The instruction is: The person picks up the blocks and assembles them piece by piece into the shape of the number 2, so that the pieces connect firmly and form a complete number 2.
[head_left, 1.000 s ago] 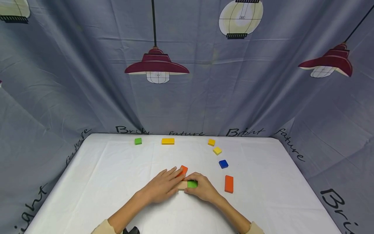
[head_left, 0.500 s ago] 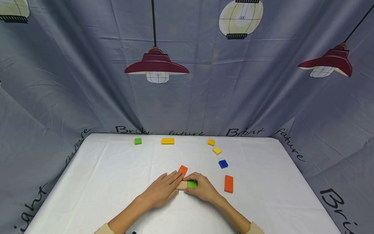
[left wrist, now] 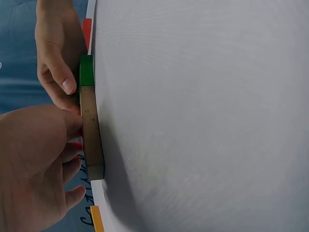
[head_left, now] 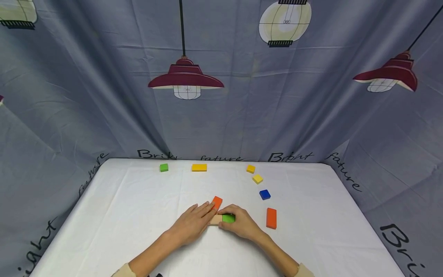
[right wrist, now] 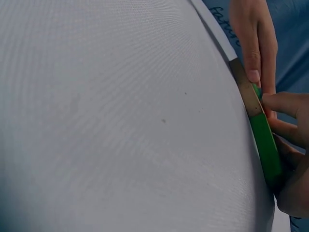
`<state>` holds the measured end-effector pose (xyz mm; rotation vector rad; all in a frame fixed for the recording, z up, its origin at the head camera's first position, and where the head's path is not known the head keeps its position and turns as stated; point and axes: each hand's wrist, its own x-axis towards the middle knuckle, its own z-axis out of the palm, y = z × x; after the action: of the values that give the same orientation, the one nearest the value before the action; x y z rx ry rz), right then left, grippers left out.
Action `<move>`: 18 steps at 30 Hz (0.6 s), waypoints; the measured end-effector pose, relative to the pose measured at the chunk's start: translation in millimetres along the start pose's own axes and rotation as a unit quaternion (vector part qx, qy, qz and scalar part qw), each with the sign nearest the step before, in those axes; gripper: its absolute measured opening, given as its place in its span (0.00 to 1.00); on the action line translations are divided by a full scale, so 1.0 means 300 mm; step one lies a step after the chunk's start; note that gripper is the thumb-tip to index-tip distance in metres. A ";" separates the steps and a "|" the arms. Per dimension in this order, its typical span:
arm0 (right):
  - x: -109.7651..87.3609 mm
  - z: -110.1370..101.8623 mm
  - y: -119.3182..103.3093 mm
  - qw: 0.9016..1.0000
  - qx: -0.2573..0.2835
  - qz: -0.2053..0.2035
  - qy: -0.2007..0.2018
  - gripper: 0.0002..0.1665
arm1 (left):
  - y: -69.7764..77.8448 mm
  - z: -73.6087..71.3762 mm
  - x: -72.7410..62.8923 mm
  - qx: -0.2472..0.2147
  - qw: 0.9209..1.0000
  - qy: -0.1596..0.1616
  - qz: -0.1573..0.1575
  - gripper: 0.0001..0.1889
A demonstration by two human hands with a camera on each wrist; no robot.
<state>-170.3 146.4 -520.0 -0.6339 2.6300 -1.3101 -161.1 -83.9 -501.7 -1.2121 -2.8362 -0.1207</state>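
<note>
In the head view, my left hand lies with extended fingers over a plain wooden block and touches an orange block behind it. My right hand pinches a green block between thumb and fingers. The green block sits end to end with the wooden one, flat on the white table. From the left wrist, the left thumb shows against the wooden block's side. In the right wrist view, the right fingers curl along the far side of the green block. Part of the orange block is hidden by the left fingers.
Right of my right hand lies another orange block. Behind it are a blue block and two small yellow blocks. At the back edge sit a long yellow block and a small green one. A patterned curtain encloses the table.
My left fingers have slid slightly back off the orange block, exposing more of it. The dark object by the left wrist has mostly left the frame. My right hand has barely moved.
</note>
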 end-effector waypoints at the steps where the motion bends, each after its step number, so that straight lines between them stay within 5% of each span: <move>1: -0.003 -0.002 0.000 1.000 0.000 -0.001 0.004 0.18 | 0.001 0.001 0.000 0.003 1.000 0.001 -0.001 0.25; 18: -0.114 -0.192 0.002 0.992 -0.023 0.046 0.113 0.17 | 0.013 0.004 0.004 0.029 1.000 0.010 -0.004 0.25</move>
<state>-157.0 203.3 -487.2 -0.3831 2.8367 -1.3705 -159.0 -80.2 -502.7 -1.1827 -2.8062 -0.0488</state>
